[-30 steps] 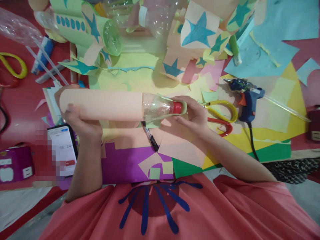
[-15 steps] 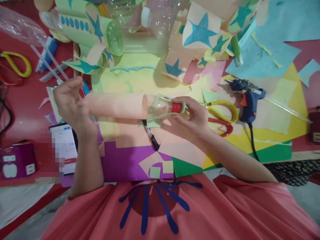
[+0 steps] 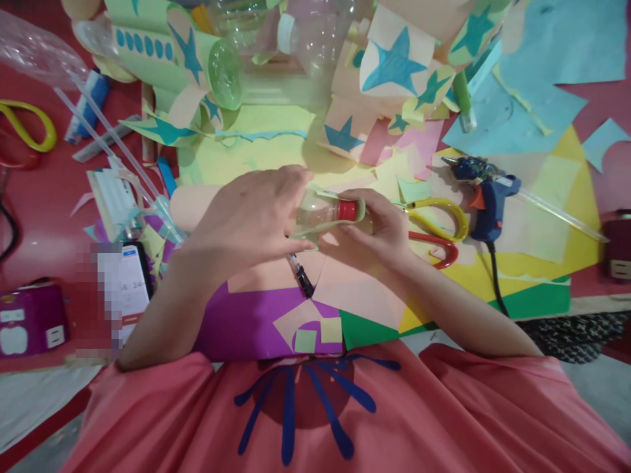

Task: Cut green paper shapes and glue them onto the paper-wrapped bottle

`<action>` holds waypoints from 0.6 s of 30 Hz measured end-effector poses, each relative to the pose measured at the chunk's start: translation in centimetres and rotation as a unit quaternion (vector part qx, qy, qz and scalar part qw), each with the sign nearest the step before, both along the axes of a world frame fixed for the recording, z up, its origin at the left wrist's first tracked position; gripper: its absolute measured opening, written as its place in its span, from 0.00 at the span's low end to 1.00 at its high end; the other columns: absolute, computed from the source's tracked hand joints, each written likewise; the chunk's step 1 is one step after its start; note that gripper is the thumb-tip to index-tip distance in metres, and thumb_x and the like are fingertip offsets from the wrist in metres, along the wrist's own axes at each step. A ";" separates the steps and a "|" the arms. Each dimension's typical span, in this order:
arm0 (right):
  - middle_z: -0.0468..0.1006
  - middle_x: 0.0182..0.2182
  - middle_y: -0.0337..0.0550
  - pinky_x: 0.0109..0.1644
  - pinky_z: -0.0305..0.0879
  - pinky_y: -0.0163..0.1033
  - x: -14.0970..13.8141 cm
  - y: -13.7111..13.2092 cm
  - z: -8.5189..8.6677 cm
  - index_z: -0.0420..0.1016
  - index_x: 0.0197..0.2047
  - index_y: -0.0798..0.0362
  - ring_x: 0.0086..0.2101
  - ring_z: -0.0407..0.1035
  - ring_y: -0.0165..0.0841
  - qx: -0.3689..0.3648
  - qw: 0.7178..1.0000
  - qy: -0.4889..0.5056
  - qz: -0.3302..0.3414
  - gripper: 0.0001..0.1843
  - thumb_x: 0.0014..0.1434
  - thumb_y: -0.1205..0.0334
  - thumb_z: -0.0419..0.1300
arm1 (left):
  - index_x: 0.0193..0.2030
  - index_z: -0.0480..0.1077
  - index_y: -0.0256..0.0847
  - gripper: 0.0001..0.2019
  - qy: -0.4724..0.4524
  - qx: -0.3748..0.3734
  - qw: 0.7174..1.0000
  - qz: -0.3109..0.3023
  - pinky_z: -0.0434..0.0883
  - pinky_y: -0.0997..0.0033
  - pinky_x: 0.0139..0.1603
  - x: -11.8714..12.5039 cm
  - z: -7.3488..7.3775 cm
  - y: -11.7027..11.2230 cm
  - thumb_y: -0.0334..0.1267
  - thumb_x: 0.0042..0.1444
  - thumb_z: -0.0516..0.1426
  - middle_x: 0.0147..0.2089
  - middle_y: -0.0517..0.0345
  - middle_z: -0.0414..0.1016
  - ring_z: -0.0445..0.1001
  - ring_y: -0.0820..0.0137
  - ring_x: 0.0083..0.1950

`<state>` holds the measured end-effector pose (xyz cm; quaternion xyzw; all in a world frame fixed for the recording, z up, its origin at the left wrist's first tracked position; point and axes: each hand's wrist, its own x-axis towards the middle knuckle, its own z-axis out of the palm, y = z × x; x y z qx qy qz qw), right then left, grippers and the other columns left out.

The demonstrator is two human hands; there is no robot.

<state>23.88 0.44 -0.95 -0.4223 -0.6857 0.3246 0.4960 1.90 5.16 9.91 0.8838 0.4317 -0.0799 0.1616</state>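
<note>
A clear plastic bottle (image 3: 315,211) with a red cap (image 3: 347,210) lies on its side, its body wrapped in peach paper (image 3: 190,205). Pale green paper flaps (image 3: 325,194) stand around its neck. My right hand (image 3: 377,220) pinches the flaps at the cap end between thumb and fingers. Over the bottle's middle spreads my left hand (image 3: 254,213), thumb below and fingers above it, stretched and apart; whether the palm touches the paper is hidden. Just below my left thumb lies a black pen (image 3: 303,279).
A blue glue gun (image 3: 490,200) with a glue stick and yellow-red scissors (image 3: 438,223) lie to the right. Star-decorated paper-covered bottles (image 3: 394,62) stand at the back. A phone (image 3: 133,282) and a purple box (image 3: 34,315) are at left.
My left hand has swung right from beyond the bottle's left end to over its middle, covering much of the peach paper. My right hand keeps its hold at the cap end.
</note>
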 end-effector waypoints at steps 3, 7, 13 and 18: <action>0.85 0.50 0.44 0.58 0.76 0.49 0.1 -0.1 0.1 0.79 0.55 0.44 0.53 0.79 0.41 -0.019 1.000 -0.015 0.014 0.19 0.63 0.50 0.68 | 0.71 0.60 0.44 0.36 0.019 -0.007 1.000 0.003 0.72 0.59 0.63 0.9 -0.5 -0.2 0.50 0.60 0.64 0.63 0.49 0.77 0.77 0.53 0.64; 0.85 0.50 0.44 0.59 0.75 0.49 0.0 -0.3 0.2 0.80 0.55 0.42 0.53 0.79 0.40 -0.022 1.000 0.002 0.018 0.17 0.64 0.52 0.68 | 0.68 0.63 0.44 0.31 -0.004 0.016 1.000 0.012 0.73 0.61 0.60 0.8 -1.3 -0.5 0.52 0.62 0.63 0.58 0.49 0.80 0.78 0.54 0.62; 0.85 0.51 0.45 0.59 0.76 0.50 0.0 -0.3 0.3 0.80 0.55 0.43 0.53 0.79 0.41 -0.047 0.999 -0.025 0.009 0.18 0.63 0.51 0.67 | 0.62 0.70 0.46 0.24 -0.058 0.045 0.997 -0.004 0.73 0.59 0.59 0.2 -2.4 -0.5 0.53 0.63 0.62 0.57 0.49 0.81 0.79 0.54 0.60; 0.85 0.52 0.45 0.61 0.75 0.51 0.1 -0.3 0.5 0.79 0.57 0.43 0.54 0.79 0.41 -0.058 0.998 -0.019 0.021 0.19 0.63 0.52 0.68 | 0.62 0.70 0.45 0.25 -0.054 0.037 0.998 0.006 0.72 0.58 0.61 0.2 -2.3 -0.5 0.52 0.63 0.63 0.58 0.48 0.80 0.78 0.53 0.61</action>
